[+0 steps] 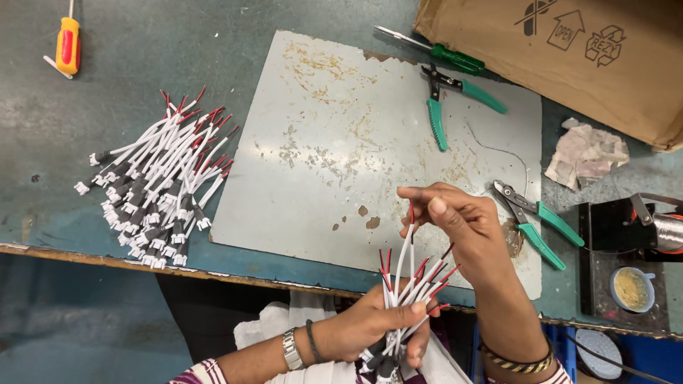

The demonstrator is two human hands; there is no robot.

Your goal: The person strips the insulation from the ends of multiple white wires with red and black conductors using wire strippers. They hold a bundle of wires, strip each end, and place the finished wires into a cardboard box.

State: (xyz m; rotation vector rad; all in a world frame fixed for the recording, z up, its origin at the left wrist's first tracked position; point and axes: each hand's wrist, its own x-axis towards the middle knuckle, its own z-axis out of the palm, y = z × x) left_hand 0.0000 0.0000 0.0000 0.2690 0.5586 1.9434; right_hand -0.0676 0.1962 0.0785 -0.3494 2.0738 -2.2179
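Note:
My left hand (370,328) is closed around a bundle of short white wires with red tips (409,288), held upright at the bench's front edge. My right hand (462,224) is above it, its fingertips pinching the red tip of one wire (410,235) that stands taller than the others in the bundle. Both hands sit just in front of a worn metal plate (341,142) that lies on the green bench (107,107).
A pile of finished white wires with connectors (160,188) lies at left. Green-handled cutters (445,99), pliers (537,220) and a green screwdriver (441,51) rest on or near the plate. A yellow screwdriver (67,44), cardboard box (569,50), crumpled cloth (585,153) and solder stand (626,242) are around.

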